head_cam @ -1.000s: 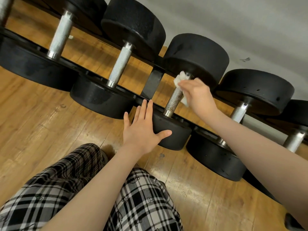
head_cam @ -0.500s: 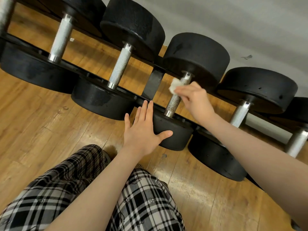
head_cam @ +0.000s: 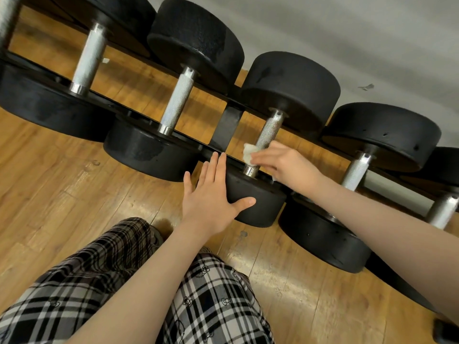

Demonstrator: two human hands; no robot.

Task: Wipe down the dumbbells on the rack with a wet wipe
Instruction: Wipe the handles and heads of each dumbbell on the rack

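Note:
Several black dumbbells with knurled steel handles lie in a row on a low black rack [head_cam: 227, 126]. My right hand [head_cam: 285, 167] pinches a white wet wipe [head_cam: 249, 153] against the lower part of the middle dumbbell's handle [head_cam: 269, 131], close to the near weight head. My left hand [head_cam: 211, 197] lies flat with straight fingers on the left side of that near head [head_cam: 258, 207], thumb across its front.
Neighbouring dumbbells sit close on both sides: one to the left [head_cam: 177, 105] and one to the right [head_cam: 355, 170]. A wooden floor [head_cam: 62, 194] runs under the rack and a grey wall [head_cam: 347, 33] stands behind it. My plaid-trousered legs [head_cam: 211, 294] fill the bottom.
My right hand has slid the wipe down the handle, from the far weight head to near the close one. My left hand has stayed on the near head.

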